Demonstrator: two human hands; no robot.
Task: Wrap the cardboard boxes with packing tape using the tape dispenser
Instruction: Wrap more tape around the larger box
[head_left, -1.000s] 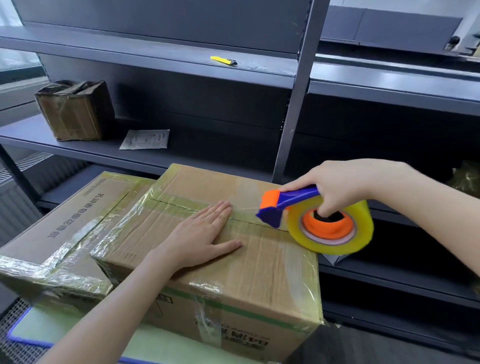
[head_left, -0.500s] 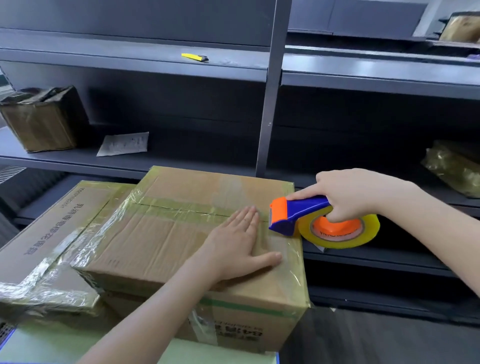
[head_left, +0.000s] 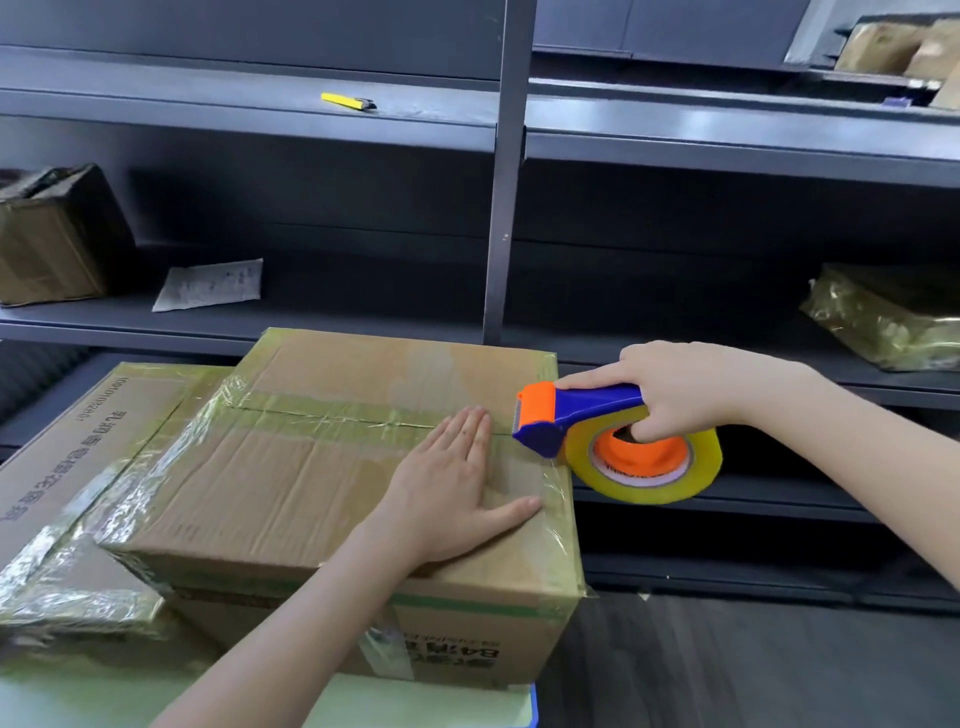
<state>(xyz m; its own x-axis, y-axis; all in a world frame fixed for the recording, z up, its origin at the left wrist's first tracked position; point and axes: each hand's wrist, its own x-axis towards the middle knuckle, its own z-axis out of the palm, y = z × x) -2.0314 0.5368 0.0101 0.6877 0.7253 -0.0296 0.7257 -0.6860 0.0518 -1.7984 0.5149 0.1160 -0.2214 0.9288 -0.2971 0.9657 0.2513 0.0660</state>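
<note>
We see a matt brown cardboard box (head_left: 332, 467) at lower centre, banded with glossy, wrinkled clear tape (head_left: 322, 415) that catches the light. The dispenser (head_left: 582, 415) at right looks like smooth blue and orange plastic, and its roll (head_left: 649, 467) is shiny yellowish film. Behind, the shelves (head_left: 727, 140) are dark painted metal with a dull sheen. At upper left centre lies a yellow plastic knife (head_left: 347, 101); lower down, a creased paper sheet (head_left: 210, 285).
</note>
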